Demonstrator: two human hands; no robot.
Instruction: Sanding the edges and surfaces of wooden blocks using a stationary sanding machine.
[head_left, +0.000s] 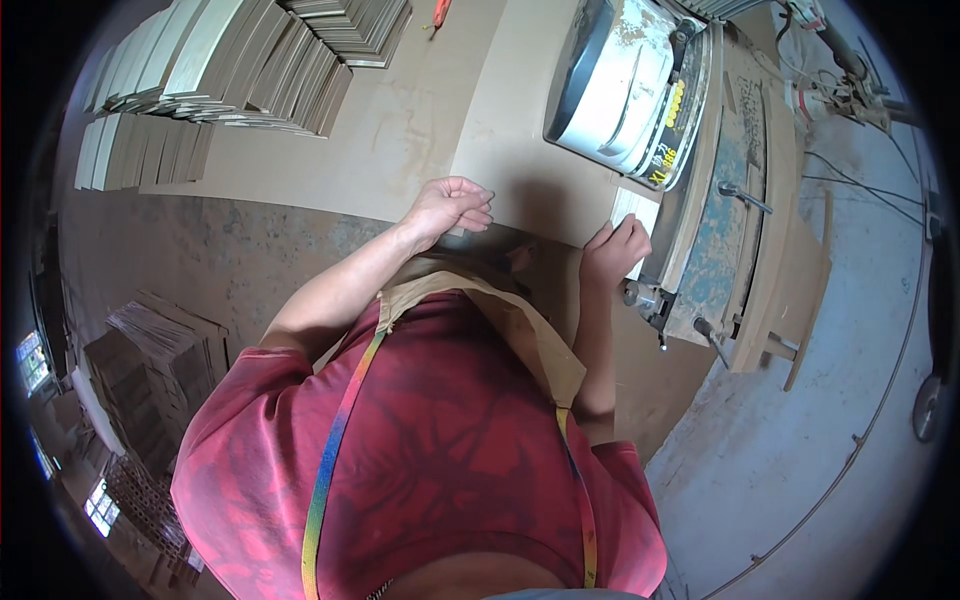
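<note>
My right hand (613, 255) is closed on a pale wooden strip (632, 205) lying along the near-left side of a woodworking machine (735, 190). The strip's far end reaches under the machine's white rounded cover (625, 90), and a short bit shows below my fingers. My left hand (453, 210) is over the front edge of the tan worktable (400, 130), with its fingers curled in toward the thumb. Whatever may lie between those fingers is too small to make out. A brown apron (480, 290) hangs in front of me below both hands.
Stacked wooden boards (240, 60) stand on the table at the far left, with a shorter row (140, 150) in front. A red tool (440, 12) lies at the far edge. More stacked pieces (165, 350) sit low at left. Cables (860, 185) cross the floor at right.
</note>
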